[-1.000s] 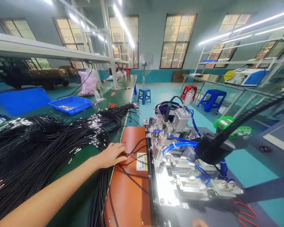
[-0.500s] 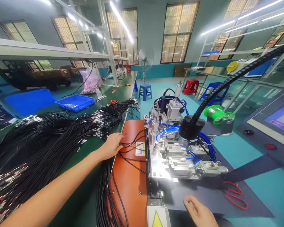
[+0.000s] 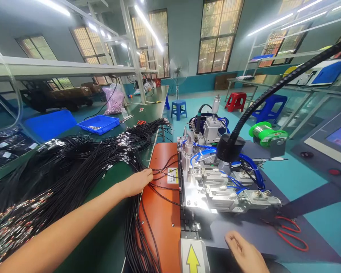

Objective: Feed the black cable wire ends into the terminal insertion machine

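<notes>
My left hand [image 3: 138, 182] is closed over thin black cables [image 3: 158, 171] above the edge of an orange panel [image 3: 163, 220]. The cables run across the panel towards a metal machine [image 3: 216, 182] with blue air tubes. Exactly how many the fingers grip is hidden. More black cable hangs in a bundle [image 3: 136, 235] below this hand. Over the grey surface [image 3: 216, 231] in front of the machine is my right hand [image 3: 246, 252], its fingers curled together; what they hold, if anything, cannot be made out.
Large heaps of black cables [image 3: 74, 163] with pale connectors cover the green table [image 3: 96, 227] at left. A blue tray [image 3: 99, 123] stands behind them. Red-handled scissors [image 3: 292, 233] lie at right, below a green wire spool [image 3: 265, 132]. A black flexible arm [image 3: 252, 98] arches over the machine.
The view has turned slightly left, so the scene sits further right. My left hand's fingers have come together on the cables. My right hand stays curled near the machine's front.
</notes>
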The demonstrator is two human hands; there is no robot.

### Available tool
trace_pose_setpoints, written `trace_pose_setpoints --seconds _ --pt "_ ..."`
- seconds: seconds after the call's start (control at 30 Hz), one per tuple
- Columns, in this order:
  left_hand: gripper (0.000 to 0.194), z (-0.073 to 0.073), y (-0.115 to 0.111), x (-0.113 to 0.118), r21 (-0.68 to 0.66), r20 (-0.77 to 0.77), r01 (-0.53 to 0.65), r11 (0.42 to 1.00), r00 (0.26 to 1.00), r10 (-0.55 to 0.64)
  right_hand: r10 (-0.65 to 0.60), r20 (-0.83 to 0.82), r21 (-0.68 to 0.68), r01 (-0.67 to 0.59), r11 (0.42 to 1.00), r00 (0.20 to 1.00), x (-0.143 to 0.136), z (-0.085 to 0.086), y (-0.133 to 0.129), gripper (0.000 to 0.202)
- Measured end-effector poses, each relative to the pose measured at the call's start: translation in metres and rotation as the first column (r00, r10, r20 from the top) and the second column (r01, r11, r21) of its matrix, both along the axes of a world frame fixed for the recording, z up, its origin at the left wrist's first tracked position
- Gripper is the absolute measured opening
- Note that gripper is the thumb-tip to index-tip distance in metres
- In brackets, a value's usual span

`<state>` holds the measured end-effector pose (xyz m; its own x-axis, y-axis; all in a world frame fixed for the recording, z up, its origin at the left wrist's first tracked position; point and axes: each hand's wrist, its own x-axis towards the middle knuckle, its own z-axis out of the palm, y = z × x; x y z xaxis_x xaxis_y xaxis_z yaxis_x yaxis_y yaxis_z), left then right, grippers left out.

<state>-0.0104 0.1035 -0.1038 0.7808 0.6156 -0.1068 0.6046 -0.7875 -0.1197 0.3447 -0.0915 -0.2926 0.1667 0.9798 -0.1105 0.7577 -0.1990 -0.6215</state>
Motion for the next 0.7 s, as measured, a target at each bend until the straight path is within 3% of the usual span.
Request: trace_pose_setpoints --seconds 0.17,0.33,0.6,0.7 --pt "0.019 0.015 -0.005 0.004 0.054 0.025 -0.056 0.997 0.998 0.054 0.021 -0.037 -0.018 -0.022 1.0 0.999 0.001 0.002 0.002 0.032" --pt "0.024 0.026 -0.012 0.011 0.063 0.091 -0.065 0.996 0.994 0.059 -0.061 -0.036 0.038 0.063 0.997 0.997 -0.004 0.001 -0.001 0.034" --pt "0.031 0.006 -0.016 0.005 -0.102 0.208 -0.073 0.992 0.974 0.093 -0.009 -0.053 0.001 0.009 1.0 0.999 -0.001 0.008 0.001 0.034" --pt "0.032 0.015 -0.027 0.002 -0.181 0.245 -0.062 0.982 0.964 0.106 0.015 -0.086 -0.023 -0.017 1.0 0.996 0.002 0.012 0.003 0.034"
